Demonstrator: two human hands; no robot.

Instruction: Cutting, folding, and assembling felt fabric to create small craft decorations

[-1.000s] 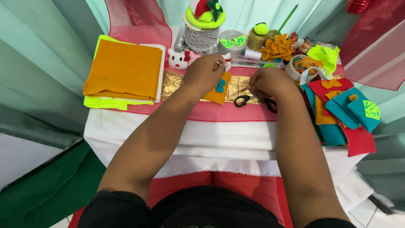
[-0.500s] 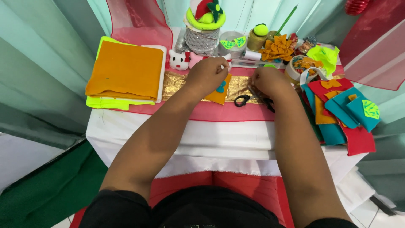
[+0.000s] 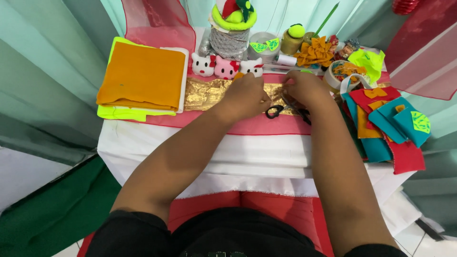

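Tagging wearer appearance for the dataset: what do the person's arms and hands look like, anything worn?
Both forearms are bare up to the elbows, with no sleeves in view. The left hand and right hand show no gloves, and no rings, watch or bracelet can be seen from this angle. Dark black clothing shows at the bottom edge of the head view.

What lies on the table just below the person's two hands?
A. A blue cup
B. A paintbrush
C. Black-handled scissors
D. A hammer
C: black-handled scissors lie on the red cloth, just below the left hand and right hand.
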